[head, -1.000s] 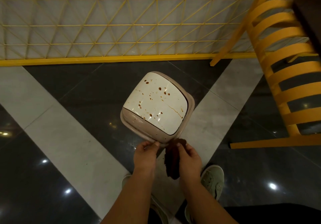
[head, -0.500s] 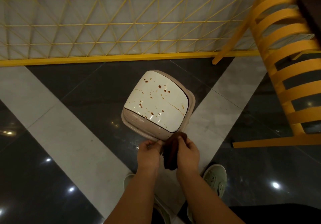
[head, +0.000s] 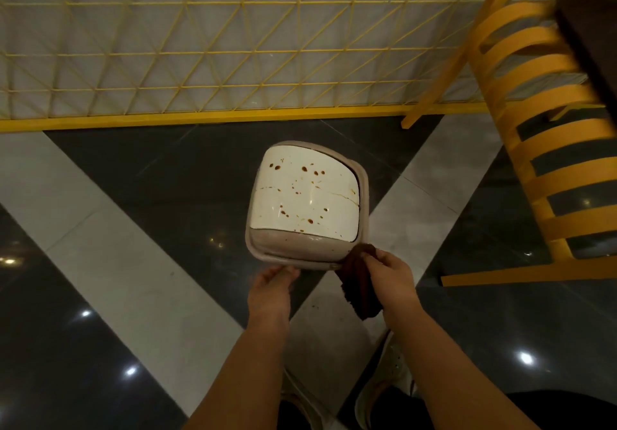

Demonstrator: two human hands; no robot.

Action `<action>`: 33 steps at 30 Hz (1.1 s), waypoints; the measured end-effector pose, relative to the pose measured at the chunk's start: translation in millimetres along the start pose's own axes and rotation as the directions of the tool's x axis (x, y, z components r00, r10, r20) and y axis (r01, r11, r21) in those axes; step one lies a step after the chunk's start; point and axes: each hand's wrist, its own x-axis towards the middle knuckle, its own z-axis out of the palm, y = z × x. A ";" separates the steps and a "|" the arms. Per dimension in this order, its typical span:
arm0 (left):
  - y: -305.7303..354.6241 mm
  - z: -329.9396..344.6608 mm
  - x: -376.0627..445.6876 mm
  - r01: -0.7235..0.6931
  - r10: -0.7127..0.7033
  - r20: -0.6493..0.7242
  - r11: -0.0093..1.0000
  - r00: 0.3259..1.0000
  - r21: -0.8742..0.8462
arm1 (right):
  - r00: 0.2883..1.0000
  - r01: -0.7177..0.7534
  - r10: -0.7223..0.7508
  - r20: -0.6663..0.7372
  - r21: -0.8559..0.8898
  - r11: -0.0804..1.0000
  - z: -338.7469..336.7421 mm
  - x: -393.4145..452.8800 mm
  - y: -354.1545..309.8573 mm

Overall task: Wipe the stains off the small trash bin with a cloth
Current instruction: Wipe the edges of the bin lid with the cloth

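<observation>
A small trash bin stands on the floor, with a white swing lid speckled with several brown stains and a beige rim. My left hand grips the bin's near rim at its left corner. My right hand holds a dark brown cloth, whose top end touches the bin's near right corner while the rest hangs down.
A yellow slatted chair stands close on the right. A yellow wire-grid fence runs along the far side behind the bin. The floor is glossy dark tile with pale grey bands. My shoes show between my forearms.
The bin has turned so its lid faces me more squarely. My hands have spread apart: the left onto the rim, the right with the cloth to the bin's right corner.
</observation>
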 end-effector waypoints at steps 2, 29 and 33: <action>-5.6 4.9 -3.2 -0.020 0.020 0.011 1.000 1.000 0.018 | 0.998 0.012 -0.007 -0.057 0.089 0.996 7.5 -2.6 6.9; -16.3 11.1 4.0 -0.123 0.123 -0.007 0.992 0.992 0.025 | 0.942 0.009 0.145 -0.302 0.456 0.890 21.6 -2.8 2.5; -19.4 12.6 5.7 -0.138 0.139 -0.013 0.989 0.990 0.049 | 0.972 -0.020 0.112 -0.205 0.404 0.915 53.8 -15.8 24.9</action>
